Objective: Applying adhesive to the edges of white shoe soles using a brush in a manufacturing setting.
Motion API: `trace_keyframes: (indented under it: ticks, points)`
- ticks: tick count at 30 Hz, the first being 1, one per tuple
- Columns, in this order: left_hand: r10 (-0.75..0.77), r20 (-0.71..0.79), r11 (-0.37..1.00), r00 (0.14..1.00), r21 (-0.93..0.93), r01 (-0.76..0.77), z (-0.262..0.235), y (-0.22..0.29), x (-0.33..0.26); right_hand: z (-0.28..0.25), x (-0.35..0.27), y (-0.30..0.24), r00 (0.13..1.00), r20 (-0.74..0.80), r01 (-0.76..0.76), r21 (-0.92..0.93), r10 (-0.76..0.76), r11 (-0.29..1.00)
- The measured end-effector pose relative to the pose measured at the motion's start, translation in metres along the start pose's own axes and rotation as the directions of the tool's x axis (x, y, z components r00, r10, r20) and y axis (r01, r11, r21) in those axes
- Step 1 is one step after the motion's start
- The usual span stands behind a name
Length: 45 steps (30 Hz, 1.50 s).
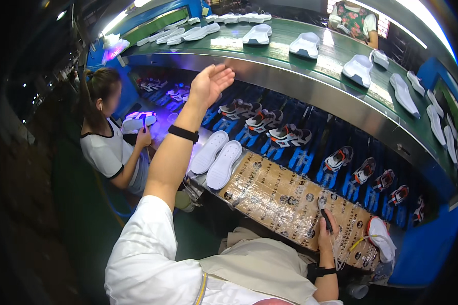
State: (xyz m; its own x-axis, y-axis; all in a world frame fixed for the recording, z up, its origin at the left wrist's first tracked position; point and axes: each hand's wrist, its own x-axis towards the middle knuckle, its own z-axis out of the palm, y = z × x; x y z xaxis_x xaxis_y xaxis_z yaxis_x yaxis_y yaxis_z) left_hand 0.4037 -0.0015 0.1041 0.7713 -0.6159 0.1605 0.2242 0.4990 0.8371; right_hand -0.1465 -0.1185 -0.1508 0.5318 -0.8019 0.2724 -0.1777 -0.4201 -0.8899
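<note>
My left hand (212,85) is raised at the front edge of the upper conveyor, palm turned up, fingers stretched out and nothing in it. Low over the cardboard-covered bench (269,195), my right hand (326,236) is closed around a black-handled tool (326,219) with a pale tip; its exact kind is unclear. Two white shoe soles (224,165) lie side by side at the bench's left end. At its right end rests a white shoe (382,239) with red-orange trim, a yellow cord beside it.
Several white soles (304,44) lie along the green upper conveyor (280,53). Beneath it, grey-and-orange shoes (289,135) sit on blue holders. A co-worker (107,137) at left holds a shoe sole under purple light; another person (353,23) stands beyond the conveyor.
</note>
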Motion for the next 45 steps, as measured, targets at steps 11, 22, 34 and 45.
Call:
trace_keyframes:
  ticks: [11, 22, 34, 45]
  points:
    - [-0.541, 0.191, 0.772, 0.819, 0.499, 0.394, -0.001, -0.134, -0.166, 0.003, 0.005, 0.001, 0.998, -0.018, 0.054, 0.018, -0.054, 0.998]
    - [-0.142, 0.52, 0.043, 0.842, 0.853, -0.52, 0.064, -0.25, -0.325, -0.004, 0.007, -0.014, 0.999, -0.053, 0.002, 0.024, -0.001, 1.0]
    - [-0.205, 0.511, 0.01, 0.834, 0.854, -0.521, 0.066, -0.256, -0.311, -0.011, 0.018, -0.008, 0.993, 0.055, -0.106, 0.107, 0.101, 0.989]
    - [-0.23, 0.482, -0.051, 0.845, 0.861, -0.505, 0.062, -0.259, -0.316, -0.011, 0.013, -0.001, 0.999, 0.027, -0.037, 0.089, 0.034, 0.995]
